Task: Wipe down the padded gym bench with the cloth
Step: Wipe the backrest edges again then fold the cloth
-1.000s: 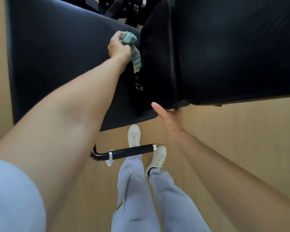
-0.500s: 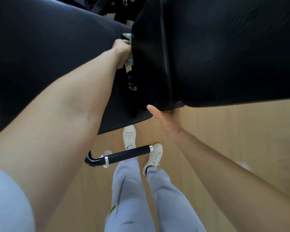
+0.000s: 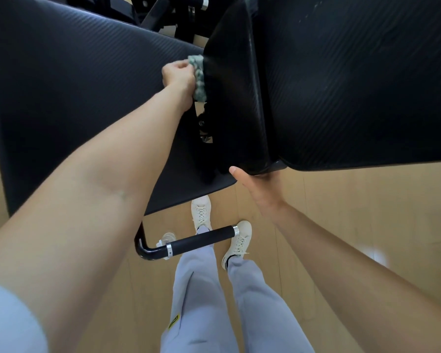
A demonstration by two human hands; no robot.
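The black padded bench has two pads: a long seat pad [image 3: 74, 103] on the left and a raised back pad [image 3: 354, 85] on the right. My left hand [image 3: 178, 76] grips a grey-green cloth [image 3: 199, 77] and presses it against the back pad's end face [image 3: 229, 98], in the gap between the pads. My right hand [image 3: 260, 186] is under the back pad's near corner, its thumb along the edge and its fingers hidden beneath.
A black foam-covered handle bar [image 3: 196, 242] sticks out below the seat pad, just above my feet in white shoes [image 3: 201, 212]. Black metal frame parts [image 3: 163, 11] show at the top between the pads. The floor [image 3: 354, 225] is light wood.
My left hand dipped into the gap with the cloth nearly hidden, then came back a little; more of the cloth shows now against the pad's end. My right hand stayed at the corner.
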